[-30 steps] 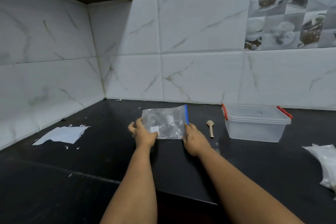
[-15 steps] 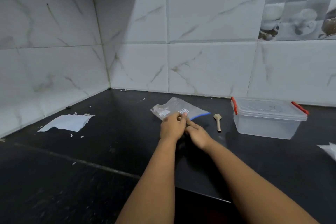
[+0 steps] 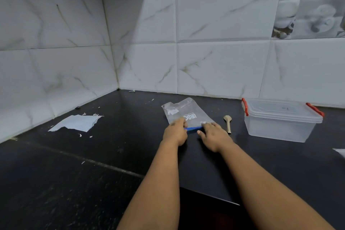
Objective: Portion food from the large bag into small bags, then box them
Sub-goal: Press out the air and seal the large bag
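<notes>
Early stage: small zip bag (image 3: 186, 113) flat on worktop (image 3: 112, 155), seemingly empty. Left hand (image 3: 175, 132) and right hand (image 3: 212, 136) pinching blue zip strip (image 3: 193, 128). Lidded storage box (image 3: 280, 119), wooden spoon (image 3: 228, 122) untouched; filling, boxing outstanding.

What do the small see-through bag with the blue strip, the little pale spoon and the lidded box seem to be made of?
The small clear bag with the blue zip strip looks like thin glossy plastic film: it creases and shows the counter through it. The small pale spoon looks matte, perhaps wood. The clear lidded box with red clips looks like rigid, slightly cloudy plastic.
</notes>
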